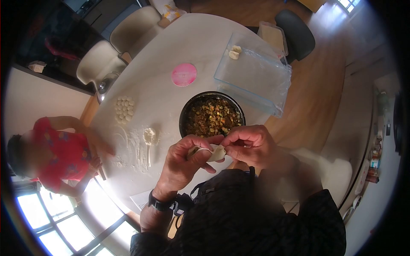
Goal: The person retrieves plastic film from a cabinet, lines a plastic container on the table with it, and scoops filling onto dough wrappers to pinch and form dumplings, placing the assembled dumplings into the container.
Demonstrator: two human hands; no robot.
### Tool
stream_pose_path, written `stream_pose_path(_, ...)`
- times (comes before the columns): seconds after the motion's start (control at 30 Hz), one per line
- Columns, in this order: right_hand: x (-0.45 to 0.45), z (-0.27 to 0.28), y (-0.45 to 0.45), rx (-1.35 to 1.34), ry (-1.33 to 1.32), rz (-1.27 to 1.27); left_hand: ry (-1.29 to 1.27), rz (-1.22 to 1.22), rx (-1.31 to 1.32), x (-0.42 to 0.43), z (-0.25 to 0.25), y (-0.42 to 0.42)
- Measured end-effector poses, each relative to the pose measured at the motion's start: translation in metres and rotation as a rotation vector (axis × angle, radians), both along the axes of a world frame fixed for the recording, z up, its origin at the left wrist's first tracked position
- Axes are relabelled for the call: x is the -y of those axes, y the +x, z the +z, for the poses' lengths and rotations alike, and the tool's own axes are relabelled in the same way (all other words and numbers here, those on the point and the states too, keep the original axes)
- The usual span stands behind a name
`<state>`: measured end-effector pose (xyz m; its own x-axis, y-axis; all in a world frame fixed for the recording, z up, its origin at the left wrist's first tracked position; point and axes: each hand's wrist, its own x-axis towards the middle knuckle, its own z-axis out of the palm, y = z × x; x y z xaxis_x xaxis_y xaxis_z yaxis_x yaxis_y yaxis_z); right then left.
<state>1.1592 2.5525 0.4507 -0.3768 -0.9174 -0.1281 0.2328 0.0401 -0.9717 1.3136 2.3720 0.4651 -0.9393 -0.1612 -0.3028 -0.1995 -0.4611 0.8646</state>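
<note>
Between my two hands is a pale dumpling [217, 152], its dough folded over. My left hand [183, 160] cradles it from the left, thumb on top and fingers beneath. The fingertips of my right hand [251, 145] pinch its right edge. Just beyond my hands stands a dark round bowl [183, 117] of chopped filling [215, 117], its near rim partly covered by my fingers. Whether filling lies inside the dough cannot be seen.
A clear tray [256, 81] holds a couple of finished dumplings [234, 52]. A pink disc [184, 74], dough balls [124, 109] and a floury spoon [149, 141] lie on the table [158, 47]. Another person [64, 149] works at the left edge; chairs [96, 64] stand around.
</note>
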Motion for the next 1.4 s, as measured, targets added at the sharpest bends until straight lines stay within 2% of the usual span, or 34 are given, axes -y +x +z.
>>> stream_pose_path(0.13,0.004,-0.004,0.002,-0.290,-0.127,-0.044,-0.038,0.034,0.021,-0.001,-0.002,-0.002)
stream_pose_path(0.23,0.006,-0.001,-0.002,-0.420,-0.093,-0.031,-0.057,0.039,0.007,0.000,-0.004,-0.002)
stream_pose_path(0.33,0.009,0.017,0.001,-0.317,-0.075,-0.018,-0.080,0.061,-0.012,0.001,-0.006,0.001)
stream_pose_path(0.53,0.014,-0.002,0.000,-0.713,-0.201,-0.082,-0.132,0.047,0.021,-0.006,-0.002,-0.004)
stream_pose_path(0.63,0.015,-0.004,0.001,-0.703,-0.210,-0.155,-0.107,0.117,0.019,-0.008,0.003,-0.007)
stream_pose_path(0.83,0.018,0.011,0.009,-0.494,-0.146,-0.159,-0.110,0.159,-0.029,-0.008,-0.003,-0.003)
stream_pose_path(0.93,0.018,0.016,0.010,-0.671,-0.163,-0.117,-0.165,0.090,-0.013,-0.006,-0.002,-0.003)
stream_pose_path(1.03,0.020,0.008,0.008,-0.808,-0.265,-0.106,-0.079,0.049,0.005,-0.001,0.000,-0.003)
stream_pose_path(1.13,0.020,0.003,0.009,-0.715,-0.242,-0.129,-0.022,0.049,0.005,0.000,0.000,-0.003)
stream_pose_path(1.23,0.017,0.000,0.006,-0.566,-0.258,-0.169,0.017,0.157,-0.083,-0.005,0.014,-0.002)
stream_pose_path(1.33,0.008,-0.005,0.007,-0.350,-0.254,-0.172,-0.234,0.174,-0.171,0.000,-0.005,0.010)
stream_pose_path(1.37,0.006,-0.004,0.008,-0.275,-0.232,-0.177,-0.189,0.186,0.001,0.000,0.002,0.015)
stream_pose_path(1.4,0.005,-0.006,0.008,-0.279,-0.240,-0.170,-0.218,0.193,0.034,0.000,0.005,0.017)
